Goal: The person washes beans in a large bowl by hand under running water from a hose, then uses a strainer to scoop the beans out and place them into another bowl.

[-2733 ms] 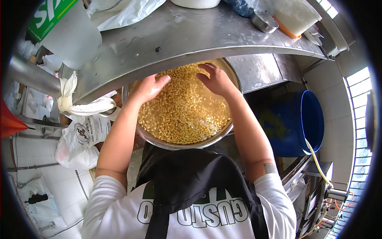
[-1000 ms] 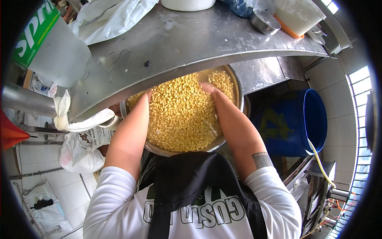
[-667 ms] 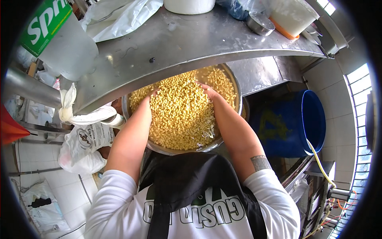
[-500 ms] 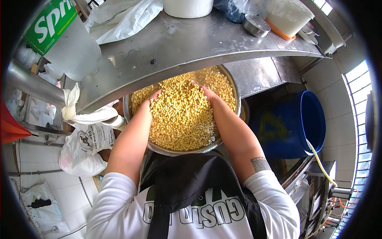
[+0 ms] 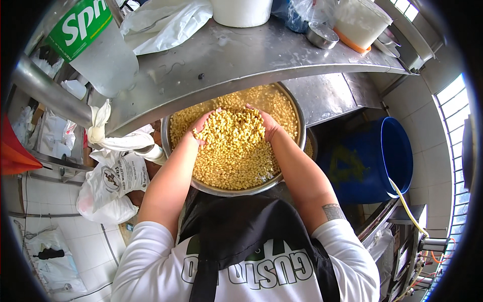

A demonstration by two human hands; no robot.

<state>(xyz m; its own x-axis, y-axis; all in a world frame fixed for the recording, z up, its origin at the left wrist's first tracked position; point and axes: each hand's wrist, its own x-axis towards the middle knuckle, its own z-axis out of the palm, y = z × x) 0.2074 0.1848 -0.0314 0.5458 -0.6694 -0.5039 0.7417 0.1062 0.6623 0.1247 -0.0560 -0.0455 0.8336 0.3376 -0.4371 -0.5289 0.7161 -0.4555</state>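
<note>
A wide metal bowl [image 5: 303, 136] in front of me holds a mass of yellow corn kernels [image 5: 234, 173], with cloudy water along its far side. My left hand [image 5: 202, 124] and my right hand [image 5: 269, 125] are cupped around a heap of kernels in the middle. Left fingers curl in from one side of the heap, right fingers from the other. Kernels cover parts of both hands, so not every finger shows. The bowl's far left rim is hidden beneath the steel shelf's edge.
A steel shelf [image 5: 221, 58] overhangs the bowl, bearing a plastic bottle [image 5: 108, 70], a white bucket [image 5: 241, 11], a small metal bowl [image 5: 322, 36] and a white tub [image 5: 362, 22]. A knotted cloth [image 5: 98, 128] wraps its left post. To the right stands a blue barrel [image 5: 352, 161] with a hose [image 5: 402, 201].
Both hands have come up further out of the kernels, showing more of the fingers and wrists. The heap between them is now lifted in the cupped hands. The view has shifted slightly.
</note>
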